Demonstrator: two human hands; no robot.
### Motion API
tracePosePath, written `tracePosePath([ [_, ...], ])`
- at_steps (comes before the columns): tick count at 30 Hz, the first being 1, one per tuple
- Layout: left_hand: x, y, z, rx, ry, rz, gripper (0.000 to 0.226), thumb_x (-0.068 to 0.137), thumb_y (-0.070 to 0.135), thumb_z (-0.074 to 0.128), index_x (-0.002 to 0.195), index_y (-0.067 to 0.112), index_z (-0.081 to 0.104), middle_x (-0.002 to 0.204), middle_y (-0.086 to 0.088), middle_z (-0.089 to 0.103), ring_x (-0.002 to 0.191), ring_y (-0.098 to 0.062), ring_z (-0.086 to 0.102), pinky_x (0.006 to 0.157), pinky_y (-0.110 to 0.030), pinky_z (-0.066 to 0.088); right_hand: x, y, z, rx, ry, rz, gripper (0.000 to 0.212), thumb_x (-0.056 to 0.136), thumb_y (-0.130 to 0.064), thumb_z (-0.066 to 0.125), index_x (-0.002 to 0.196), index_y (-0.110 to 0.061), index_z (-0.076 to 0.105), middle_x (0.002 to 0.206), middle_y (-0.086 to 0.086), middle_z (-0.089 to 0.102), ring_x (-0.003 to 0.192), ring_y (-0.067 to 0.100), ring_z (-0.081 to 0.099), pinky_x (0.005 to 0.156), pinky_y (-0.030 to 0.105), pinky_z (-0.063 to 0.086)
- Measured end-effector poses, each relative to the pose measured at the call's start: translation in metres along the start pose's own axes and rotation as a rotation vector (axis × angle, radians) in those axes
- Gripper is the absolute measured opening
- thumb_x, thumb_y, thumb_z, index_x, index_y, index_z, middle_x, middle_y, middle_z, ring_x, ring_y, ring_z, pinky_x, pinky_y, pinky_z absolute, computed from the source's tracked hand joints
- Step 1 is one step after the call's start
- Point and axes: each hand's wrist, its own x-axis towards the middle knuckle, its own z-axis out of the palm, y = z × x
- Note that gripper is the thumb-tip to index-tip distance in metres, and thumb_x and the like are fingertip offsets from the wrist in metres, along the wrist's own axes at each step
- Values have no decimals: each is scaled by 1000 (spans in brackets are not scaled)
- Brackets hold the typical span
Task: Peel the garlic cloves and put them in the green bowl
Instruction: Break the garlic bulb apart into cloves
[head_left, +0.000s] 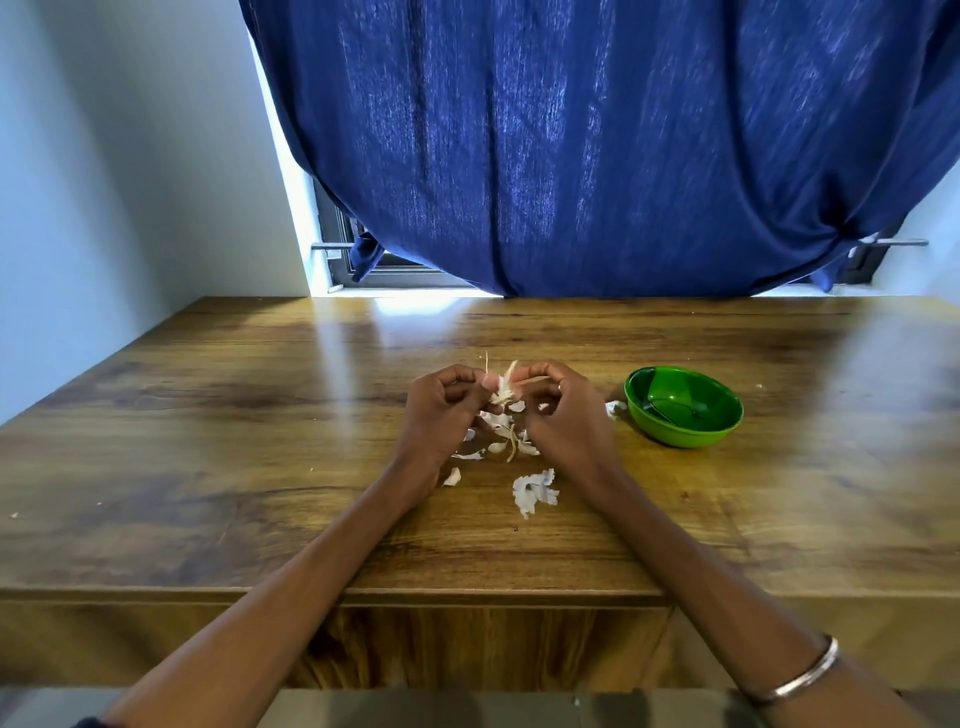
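- Garlic clove (503, 387): held above the desk (208, 415) between both hands, near its middle; papery skin flares up from it in pale slivers. Judged very light, firm underneath, with dry, brittle skin that tears in flakes rather than coming away whole. Best held at the two ends, with a nail worked under a loose edge of skin.
- Left hand (441, 410): fingers curled, tips pinching the clove from its left side.
- Right hand (563, 410): fingers curled, pinching the clove or its skin from the right; which of the two cannot be told. A thin stalk-like sliver crosses its fingers.
- Peel scraps (535, 491): white flakes scattered on the desk under and just in front of the hands, the largest nearest the person; one more scrap (615, 408) lies just beside the bowl. Feather-light, likely to drift.
- Green bowl (722, 431): right of the hands, upright, on the desk. Glossy inside shows only dark reflections; no peeled cloves seen in it, so the task looks early.
- Bangle (808, 670): metal, on the right wrist.
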Motion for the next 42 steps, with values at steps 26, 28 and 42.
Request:
tracePosePath([
  [26,4,-3,-10,-36,158,64,7,88,5,74,86,10,70,84,-8,77,76,-25,75,70,-34,62,4,0,-5,250,-16,89,16,89,-5,72,102,-14,76,89,0,78,79,13,75,75,28,62],
  [28,2,-5,-4,162,178,167,7,87,9,78,88,15,76,82,2,78,77,-14,75,71,-25,60,5,4,-4,52,25,-21,19,90,-7,72,105,-19,76,93,-11,76,80,2,73,75,21,60],
  [42,1,-6,-11,420,211,290,20,93,13,72,112,14,78,102,7,77,85,14,67,72,-3,48,16,4,-19,29,148,-28,30,97,0,58,114,-21,71,99,-18,71,83,2,72,71,25,62],
])
